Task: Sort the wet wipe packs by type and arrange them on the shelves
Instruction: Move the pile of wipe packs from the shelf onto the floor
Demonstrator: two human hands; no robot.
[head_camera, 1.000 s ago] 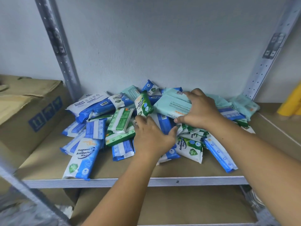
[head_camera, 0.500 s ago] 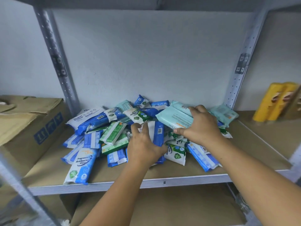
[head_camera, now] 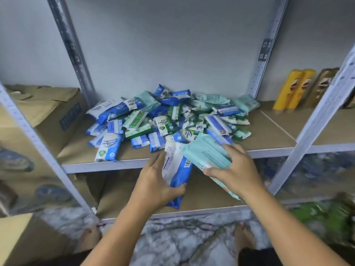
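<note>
A person stands at a metal rack holding 2 wet wipe packs in front of its upper shelf (head_camera: 107, 164), 1 in each hand. The left hand (head_camera: 153, 181) has its grip closed on a blue-and-white pack (head_camera: 177, 169), thumb curled over the pack's lower end and fingers along its left side, so that the pack hangs nearly upright just ahead of the shelf edge and above the lower shelf (head_camera: 130, 196). The right hand (head_camera: 239, 173) has its grip closed on a mint-green pack (head_camera: 206, 153), fingers spread over the top and thumb beneath; this pack is tilted and its left corner overlaps the upper right of the blue-and-white pack. Behind both hands, a loose pile of wet wipe packs (head_camera: 167, 116) covers the middle of the upper shelf: blue, green-and-white and mint-green packs lie mixed and overlapping, reaching back to the grey wall (head_camera: 172, 45). A cardboard box (head_camera: 50, 112) sits on the neighbouring bay to the left, just beside the pile's edge. On the bay to the right, 2 yellow packs (head_camera: 294, 89) stand upright next to a brown pack (head_camera: 322, 87), well apart from the pile. Below, the person's bare feet (head_camera: 244, 237) rest on a marbled floor (head_camera: 172, 244).
</note>
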